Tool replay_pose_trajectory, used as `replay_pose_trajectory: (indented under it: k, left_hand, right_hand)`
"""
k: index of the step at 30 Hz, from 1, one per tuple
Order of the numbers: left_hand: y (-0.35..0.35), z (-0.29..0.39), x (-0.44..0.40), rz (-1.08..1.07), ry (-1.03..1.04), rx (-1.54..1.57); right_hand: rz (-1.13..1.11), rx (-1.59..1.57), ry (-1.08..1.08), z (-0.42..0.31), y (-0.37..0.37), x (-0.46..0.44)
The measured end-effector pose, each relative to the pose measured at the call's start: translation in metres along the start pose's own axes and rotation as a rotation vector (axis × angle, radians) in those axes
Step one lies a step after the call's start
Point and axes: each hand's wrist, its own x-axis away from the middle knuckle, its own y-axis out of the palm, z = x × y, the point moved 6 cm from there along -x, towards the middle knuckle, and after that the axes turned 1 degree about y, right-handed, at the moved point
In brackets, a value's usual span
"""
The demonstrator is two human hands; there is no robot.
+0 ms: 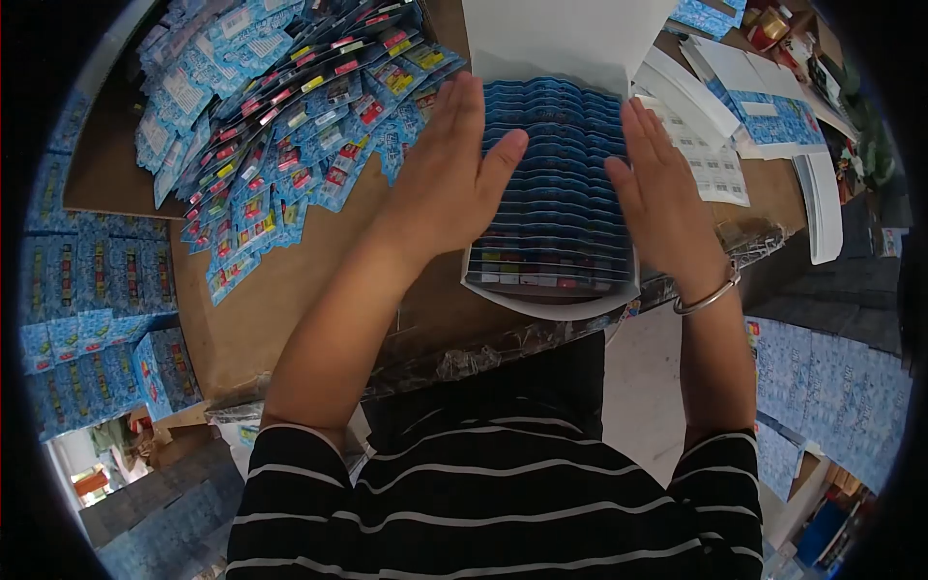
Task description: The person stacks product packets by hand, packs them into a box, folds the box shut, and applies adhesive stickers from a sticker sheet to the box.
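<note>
An open white box [551, 305] stands in front of me with its lid raised, filled with a row of blue packets [556, 164] standing on edge. My left hand [445, 179] lies along the box's left side, its fingers stretched out and its thumb over the packets. Along the right side is my right hand [667, 188], also flat with fingers extended, its thumb near the packets' edge. Neither hand grips anything. To the left spreads a large heap of loose blue packets [309, 135] with red and yellow labels.
A cardboard tray [106, 188] holds part of the heap. White label sheets [715, 169] and flat folded boxes [773, 106] lie at the right, near a small jar [770, 27]. Stacked blue boxes [97, 280] stand at the far left, with more blue boxes [831, 387] at the lower right.
</note>
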Motion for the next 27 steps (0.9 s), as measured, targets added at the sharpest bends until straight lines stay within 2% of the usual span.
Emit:
replay_pose_trajectory:
  k: [2, 5, 9, 12, 14, 15, 17, 18, 20, 21, 22, 24, 25, 26, 27]
  left_hand:
    - [0.006, 0.004, -0.003, 0.000, 0.009, -0.328]
    - [0.012, 0.008, -0.005, 0.026, 0.033, -0.511]
    - [0.024, 0.009, -0.001, 0.076, 0.088, -0.677]
    - [0.031, 0.003, -0.001, 0.027, 0.115, -0.778]
    - [0.024, -0.007, -0.008, -0.027, 0.128, -0.541]
    - [0.017, -0.014, -0.013, -0.021, 0.138, -0.547]
    - [-0.004, -0.046, -0.025, 0.104, -0.122, 0.188]
    - [-0.007, -0.050, -0.032, 0.108, -0.104, 0.181]
    - [-0.015, -0.065, -0.046, 0.183, -0.133, 0.021]
    - [-0.012, -0.077, -0.057, 0.263, -0.074, 0.010]
    - [-0.014, -0.079, -0.065, 0.271, -0.060, 0.004]
    - [0.008, -0.083, -0.078, -0.073, -0.146, 0.448]
    - [0.011, -0.088, -0.080, -0.060, -0.210, 0.386]
    - [0.014, -0.091, -0.081, -0.052, -0.198, 0.381]
    - [0.015, -0.086, -0.082, -0.026, -0.039, 0.424]
  right_hand:
    - [-0.043, 0.186, 0.004, -0.008, 0.007, 0.000]
    - [-0.155, 0.367, 0.059, -0.011, 0.012, 0.002]
    - [-0.135, 0.333, 0.063, -0.010, 0.012, 0.003]
    - [-0.078, 0.291, 0.043, -0.005, 0.012, 0.004]
    - [0.020, 0.047, -0.083, 0.005, 0.011, 0.000]
    - [0.032, 0.049, -0.085, 0.008, 0.006, -0.007]
    - [0.041, -0.664, 0.402, 0.039, -0.001, -0.024]
    - [0.167, -0.632, 0.320, 0.053, 0.008, -0.035]
    - [0.174, -0.742, 0.246, 0.065, 0.020, -0.056]
    - [0.157, -0.849, 0.175, 0.067, 0.022, -0.064]
    - [-0.082, -1.019, 0.215, 0.069, 0.037, -0.067]
    - [0.002, -1.048, 0.185, 0.076, 0.048, -0.066]
    - [0.082, -1.082, 0.168, 0.077, 0.046, -0.067]
    - [0.238, -0.644, 0.024, 0.068, 0.027, -0.064]
    - [0.248, -0.641, 0.013, 0.068, 0.025, -0.064]
